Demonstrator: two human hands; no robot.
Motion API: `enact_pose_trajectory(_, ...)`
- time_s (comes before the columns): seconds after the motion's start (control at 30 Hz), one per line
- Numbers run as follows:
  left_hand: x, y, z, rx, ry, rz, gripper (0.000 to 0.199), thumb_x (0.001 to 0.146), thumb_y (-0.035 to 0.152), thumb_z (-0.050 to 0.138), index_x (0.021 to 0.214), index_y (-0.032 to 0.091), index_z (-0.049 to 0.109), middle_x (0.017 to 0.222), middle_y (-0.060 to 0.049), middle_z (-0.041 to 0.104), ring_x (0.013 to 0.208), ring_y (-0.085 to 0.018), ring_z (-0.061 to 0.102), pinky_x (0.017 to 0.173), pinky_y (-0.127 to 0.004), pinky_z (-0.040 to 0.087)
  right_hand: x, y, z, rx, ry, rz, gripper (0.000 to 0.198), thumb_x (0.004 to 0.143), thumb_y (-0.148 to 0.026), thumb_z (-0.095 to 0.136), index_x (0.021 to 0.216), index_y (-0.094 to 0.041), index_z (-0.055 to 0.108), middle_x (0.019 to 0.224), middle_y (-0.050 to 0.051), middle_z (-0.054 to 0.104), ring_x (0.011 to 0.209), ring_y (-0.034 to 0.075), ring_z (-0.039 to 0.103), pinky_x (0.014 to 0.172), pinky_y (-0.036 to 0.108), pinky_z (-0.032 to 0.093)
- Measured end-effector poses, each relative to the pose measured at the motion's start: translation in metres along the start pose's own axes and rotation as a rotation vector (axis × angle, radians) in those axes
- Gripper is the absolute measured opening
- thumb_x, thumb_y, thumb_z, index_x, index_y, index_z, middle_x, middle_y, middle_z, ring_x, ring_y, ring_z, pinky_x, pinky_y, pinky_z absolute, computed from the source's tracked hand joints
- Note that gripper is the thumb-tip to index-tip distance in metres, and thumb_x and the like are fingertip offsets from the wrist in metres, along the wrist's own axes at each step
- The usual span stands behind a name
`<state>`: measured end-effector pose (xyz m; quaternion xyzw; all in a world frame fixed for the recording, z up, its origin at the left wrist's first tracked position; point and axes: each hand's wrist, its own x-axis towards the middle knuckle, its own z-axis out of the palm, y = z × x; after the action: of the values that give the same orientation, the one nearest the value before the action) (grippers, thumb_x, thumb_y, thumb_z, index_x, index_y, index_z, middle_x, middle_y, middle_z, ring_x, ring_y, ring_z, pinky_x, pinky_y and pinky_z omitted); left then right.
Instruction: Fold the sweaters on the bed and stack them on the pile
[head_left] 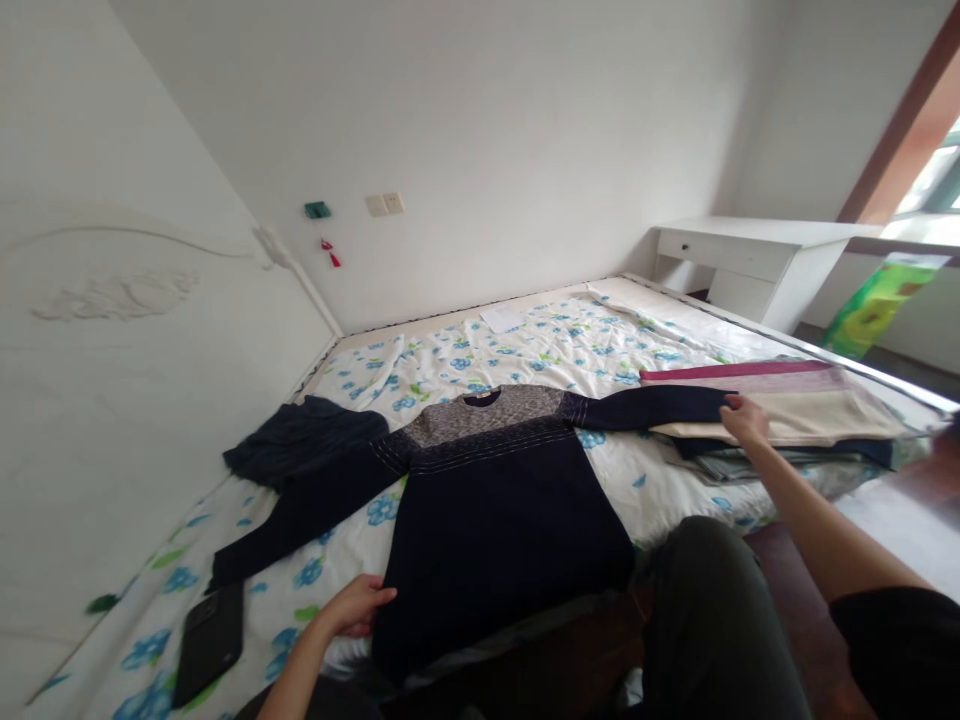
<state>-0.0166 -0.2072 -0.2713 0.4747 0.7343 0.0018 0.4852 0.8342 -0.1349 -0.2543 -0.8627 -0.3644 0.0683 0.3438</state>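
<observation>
While the right hand [748, 420] pinches one cuff [714, 404] of the dark sweater [502, 530], the left hand [356, 606] has thumb and fingers closed on its lower side edge. The sweater lies spread out on a flowered bedsheet [517, 345] — the held sleeve crossing a stack of folded clothes [795, 410], the other passing a dark crumpled garment [300, 440] and ending at a black phone [210, 640].

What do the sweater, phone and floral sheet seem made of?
Sweater: soft matte knit, judging by the flecked gray yoke; wool or acrylic, can't tell.
Phone: dark, smooth, hard-looking back, plastic or coated glass perhaps.
Floral sheet: probably thin woven cotton or a blend, matte, with soft wrinkles.
</observation>
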Motion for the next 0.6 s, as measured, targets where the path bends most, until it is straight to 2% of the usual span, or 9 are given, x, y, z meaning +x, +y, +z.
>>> enact_pose_trajectory(0.03,0.0,-0.001,0.0,0.005,0.002,-0.008,0.068,0.058,0.073,0.084,0.075,0.028,0.036,0.052,0.012,0.025,0.052,-0.009,0.027,0.052,-0.02,0.024,-0.018,-0.007,0.012,0.032,-0.127,0.034,0.032,0.093,-0.026,0.071,0.12,-0.013,0.085,0.104,0.018,0.084,0.095,0.029,0.08,0.088,0.037,0.062)
enact_pose_trajectory(0.1,0.0,0.0,0.001,0.029,0.012,-0.02,0.064,0.063,0.071,0.084,0.074,0.028,0.037,0.053,0.011,0.027,0.051,-0.009,0.029,0.052,-0.02,0.026,-0.063,-0.023,0.039,0.143,-0.558,0.055,0.028,0.094,-0.037,0.08,0.11,-0.015,0.084,0.103,0.017,0.085,0.091,0.027,0.081,0.079,0.033,0.064)
enact_pose_trajectory(0.17,0.0,0.002,0.003,0.051,0.033,-0.028,0.061,0.065,0.065,0.086,0.073,0.028,0.038,0.052,0.011,0.029,0.05,-0.009,0.031,0.052,-0.021,0.029,-0.115,-0.039,0.067,0.205,-1.031,0.062,0.038,0.087,-0.05,0.092,0.103,-0.016,0.082,0.103,0.017,0.086,0.091,0.027,0.083,0.074,0.03,0.065)
enact_pose_trajectory(0.23,-0.002,0.005,0.006,0.052,0.044,-0.029,0.06,0.065,0.058,0.088,0.072,0.027,0.037,0.052,0.011,0.03,0.05,-0.009,0.033,0.052,-0.021,0.033,-0.166,-0.052,0.092,0.126,-1.289,0.038,0.045,0.079,-0.054,0.098,0.097,-0.016,0.08,0.097,0.014,0.085,0.088,0.026,0.082,0.068,0.027,0.063)
enact_pose_trajectory(0.27,-0.003,0.006,0.006,0.042,0.046,-0.028,0.06,0.064,0.054,0.09,0.072,0.027,0.036,0.051,0.011,0.031,0.051,-0.01,0.035,0.053,-0.022,0.035,-0.188,-0.057,0.103,0.077,-1.323,0.01,0.045,0.077,-0.053,0.1,0.093,-0.016,0.079,0.092,0.012,0.085,0.086,0.026,0.082,0.064,0.025,0.061)
enact_pose_trajectory(0.3,-0.005,0.008,0.007,0.026,0.045,-0.028,0.06,0.063,0.051,0.091,0.072,0.027,0.036,0.052,0.011,0.031,0.051,-0.01,0.037,0.054,-0.022,0.038,-0.207,-0.062,0.112,0.051,-1.291,-0.031,0.044,0.075,-0.05,0.1,0.091,-0.016,0.077,0.09,0.011,0.084,0.086,0.026,0.081,0.063,0.024,0.059)
enact_pose_trajectory(0.4,-0.014,0.01,0.003,-0.03,0.033,-0.02,0.057,0.061,0.047,0.093,0.072,0.027,0.041,0.053,0.011,0.036,0.054,-0.012,0.048,0.058,-0.025,0.047,-0.237,-0.069,0.124,0.073,-1.113,-0.129,0.036,0.075,-0.04,0.099,0.09,-0.017,0.076,0.098,0.01,0.085,0.097,0.028,0.08,0.067,0.023,0.058)
enact_pose_trajectory(0.47,-0.02,0.01,0.0,-0.075,-0.004,0.002,0.053,0.059,0.047,0.094,0.074,0.027,0.047,0.056,0.01,0.044,0.058,-0.014,0.056,0.063,-0.026,0.054,-0.235,-0.068,0.12,0.117,-1.107,-0.11,0.036,0.075,-0.038,0.099,0.091,-0.017,0.076,0.102,0.01,0.086,0.102,0.029,0.08,0.071,0.025,0.06)
enact_pose_trajectory(0.6,-0.024,0.005,-0.001,-0.08,-0.127,-0.015,0.048,0.054,0.043,0.096,0.077,0.027,0.057,0.06,0.005,0.06,0.064,-0.017,0.068,0.065,-0.026,0.059,-0.211,-0.056,0.106,0.201,-1.253,0.031,0.042,0.07,-0.038,0.102,0.096,-0.018,0.074,0.101,0.009,0.085,0.096,0.026,0.08,0.073,0.027,0.063)
